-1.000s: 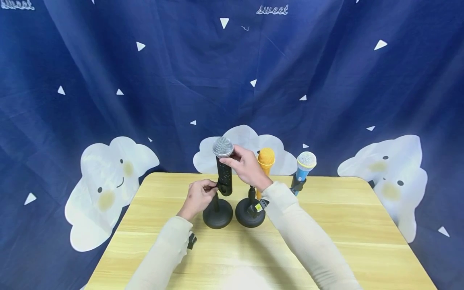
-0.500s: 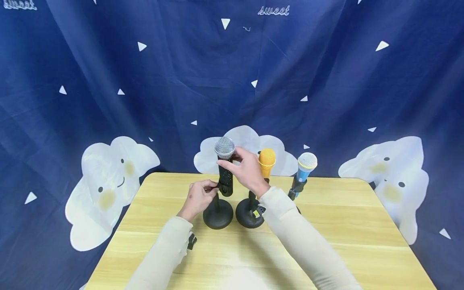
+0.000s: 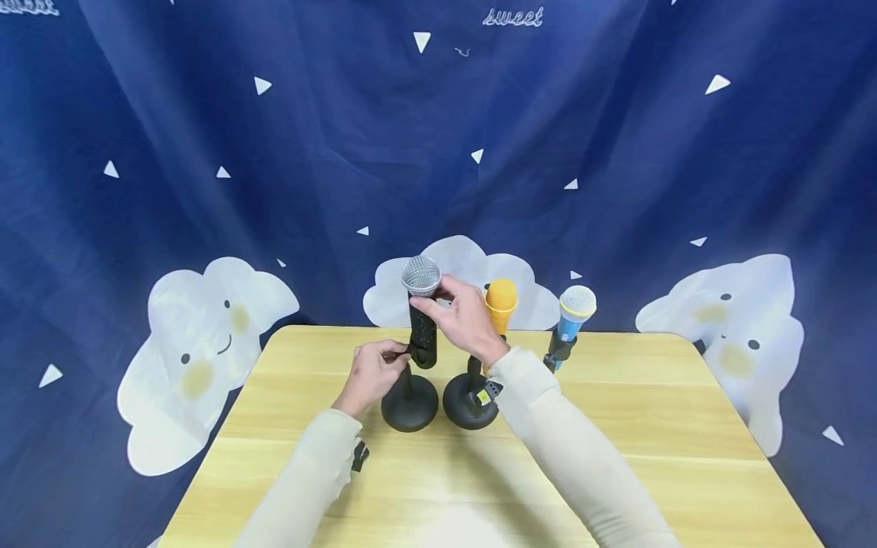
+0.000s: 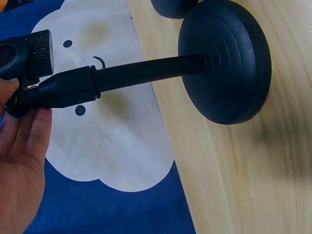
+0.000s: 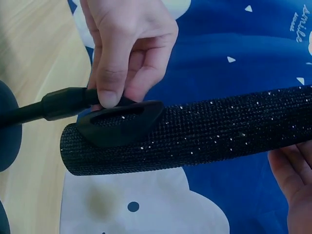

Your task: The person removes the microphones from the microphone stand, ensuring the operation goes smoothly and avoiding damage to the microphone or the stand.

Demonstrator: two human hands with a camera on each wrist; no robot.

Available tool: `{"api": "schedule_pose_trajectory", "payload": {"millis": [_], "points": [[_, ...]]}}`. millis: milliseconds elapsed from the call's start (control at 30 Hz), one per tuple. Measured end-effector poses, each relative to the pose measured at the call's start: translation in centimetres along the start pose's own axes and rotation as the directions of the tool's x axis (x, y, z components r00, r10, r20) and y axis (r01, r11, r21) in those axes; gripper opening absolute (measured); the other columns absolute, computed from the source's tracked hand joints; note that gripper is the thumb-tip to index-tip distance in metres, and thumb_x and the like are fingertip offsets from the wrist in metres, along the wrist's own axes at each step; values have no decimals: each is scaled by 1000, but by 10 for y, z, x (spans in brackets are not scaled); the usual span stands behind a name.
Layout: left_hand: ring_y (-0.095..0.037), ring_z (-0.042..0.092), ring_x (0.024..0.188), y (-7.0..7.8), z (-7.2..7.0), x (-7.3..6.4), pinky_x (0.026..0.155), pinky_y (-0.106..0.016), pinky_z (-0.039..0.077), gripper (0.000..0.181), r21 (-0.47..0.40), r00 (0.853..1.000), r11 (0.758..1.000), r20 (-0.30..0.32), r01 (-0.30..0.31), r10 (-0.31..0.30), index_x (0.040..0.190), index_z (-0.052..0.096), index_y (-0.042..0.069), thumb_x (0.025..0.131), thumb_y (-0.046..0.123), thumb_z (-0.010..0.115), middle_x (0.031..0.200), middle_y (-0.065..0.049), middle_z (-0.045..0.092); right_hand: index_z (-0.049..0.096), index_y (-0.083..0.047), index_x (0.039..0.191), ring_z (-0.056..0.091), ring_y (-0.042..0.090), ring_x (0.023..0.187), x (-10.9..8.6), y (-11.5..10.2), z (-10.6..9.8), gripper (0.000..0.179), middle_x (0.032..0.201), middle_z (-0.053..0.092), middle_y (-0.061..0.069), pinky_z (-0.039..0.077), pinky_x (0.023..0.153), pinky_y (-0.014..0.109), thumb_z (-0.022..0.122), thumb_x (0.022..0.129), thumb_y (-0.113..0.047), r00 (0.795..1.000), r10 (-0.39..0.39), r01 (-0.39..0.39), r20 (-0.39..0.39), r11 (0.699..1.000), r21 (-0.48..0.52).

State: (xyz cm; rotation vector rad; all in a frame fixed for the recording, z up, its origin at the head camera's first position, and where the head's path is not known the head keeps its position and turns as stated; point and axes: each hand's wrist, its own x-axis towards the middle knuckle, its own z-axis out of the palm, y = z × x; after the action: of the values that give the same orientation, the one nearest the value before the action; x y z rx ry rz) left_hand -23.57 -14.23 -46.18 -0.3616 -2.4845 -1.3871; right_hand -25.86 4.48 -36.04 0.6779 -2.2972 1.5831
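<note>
A black sparkly microphone (image 3: 422,326) with a silver mesh head stands nearly upright above the leftmost desk stand (image 3: 409,405). My right hand (image 3: 469,316) holds it just below the head, thumb in front. In the right wrist view, the stand's black clip (image 5: 100,132) wraps round the lower part of the microphone body (image 5: 219,129), whose end sticks out past it. My left hand (image 3: 373,373) pinches the joint under the clip between thumb and fingers; the left wrist view shows this hand (image 4: 22,180) at the top of the stand's pole (image 4: 146,71).
Close by on the right, a yellow microphone (image 3: 502,298) stands behind my right hand, beside a second round black base (image 3: 469,403). Farther right is a blue microphone (image 3: 570,327) in a black clip. The wooden table (image 3: 617,426) ends at a blue cloud-print curtain (image 3: 308,190).
My right wrist has shifted slightly left, with the fingers still on the microphone. The left hand keeps its pinch at the joint; the head view has shifted a little.
</note>
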Motion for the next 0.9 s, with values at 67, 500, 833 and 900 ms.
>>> {"api": "schedule_pose_trajectory", "payload": {"millis": [67, 500, 833, 900], "points": [[-20, 73, 80, 1, 0, 1, 73, -34, 59, 10, 4, 1000, 1000, 2, -4, 4, 93, 79, 3, 84, 1, 75, 89, -9, 76, 74, -8, 110, 69, 19, 99, 1, 0, -1, 25, 107, 74, 6, 53, 94, 41, 77, 88, -20, 1000, -1, 1, 4, 1000, 8], [-21, 73, 80, 1, 2, 3, 73, -34, 60, 10, 4, 1000, 1000, 3, -2, 2, 93, 79, 3, 84, 0, 75, 89, -9, 76, 71, -8, 116, 66, 19, 107, 6, -4, -7, 26, 110, 73, 7, 52, 95, 37, 74, 92, -19, 997, 49, -53, 64, 996, 66], [-20, 73, 79, 0, 0, 0, 73, -36, 60, 10, 18, 1000, 999, -3, 29, -29, 92, 80, 5, 84, 1, 76, 87, -6, 76, 75, -13, 107, 70, 14, 99, -1, -5, -2, 26, 102, 76, 0, 55, 90, 35, 80, 87, -27, 1000, 3, -3, -26, 1000, -25], [-20, 73, 80, 0, 0, 1, 73, -36, 60, 11, 24, 1000, 1000, -1, 17, -17, 93, 80, 5, 84, 2, 76, 87, -6, 76, 75, -13, 107, 70, 13, 97, -2, -5, -1, 29, 102, 76, 1, 54, 91, 34, 82, 84, -28, 998, -19, 14, -61, 997, -79]]}}
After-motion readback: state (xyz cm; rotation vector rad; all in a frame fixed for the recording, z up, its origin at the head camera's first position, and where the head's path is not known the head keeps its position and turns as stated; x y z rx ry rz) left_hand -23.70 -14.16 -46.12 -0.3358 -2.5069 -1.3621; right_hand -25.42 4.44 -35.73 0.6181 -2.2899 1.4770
